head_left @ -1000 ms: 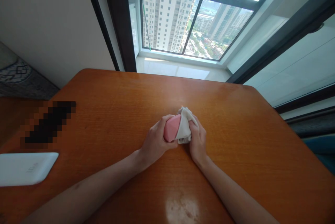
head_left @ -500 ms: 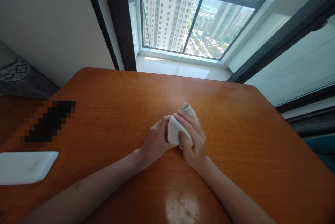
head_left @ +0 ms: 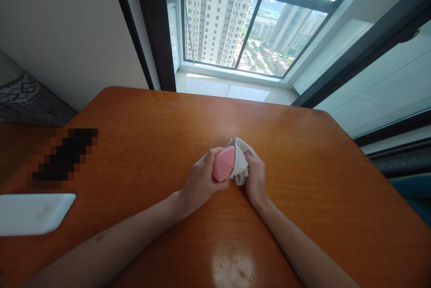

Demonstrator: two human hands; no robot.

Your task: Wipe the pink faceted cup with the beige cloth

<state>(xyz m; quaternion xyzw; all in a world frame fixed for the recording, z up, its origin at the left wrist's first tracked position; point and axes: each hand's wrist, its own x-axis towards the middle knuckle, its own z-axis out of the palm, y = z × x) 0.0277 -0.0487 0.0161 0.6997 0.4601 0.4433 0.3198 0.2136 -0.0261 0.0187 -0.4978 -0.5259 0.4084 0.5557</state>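
"On the orange wooden table (head_left: pixel 151 117), near the middle, what have you got?"

"A pink faceted object (head_left: pixel 223 164), half wrapped in a white cloth (head_left: pixel 241 161). I'm holding both just above the tabletop, as far as I can judge."

"Is the pink thing inside the cloth?"

"Partly. The cloth is bunched around its far end, and the rest of the pink shell shows bare."

"Which way does it point?"

"Its long axis slants across me, with the bare end low and to my left and the wrapped end up and to my right, towards the window (head_left: pixel 252 23)."

"And your grip?"

"Clenched with both hands. My left hand (head_left: pixel 200 184) is curled around the bare pink part, and my right hand (head_left: pixel 256 178) is closed on the cloth, pressing it to the far end. My forearms angle in from the near side of the table."

"What else is on the table?"

"To my left lie a flat white slab (head_left: pixel 33 214) and a pixelated patch (head_left: pixel 63 157) I can't make out."
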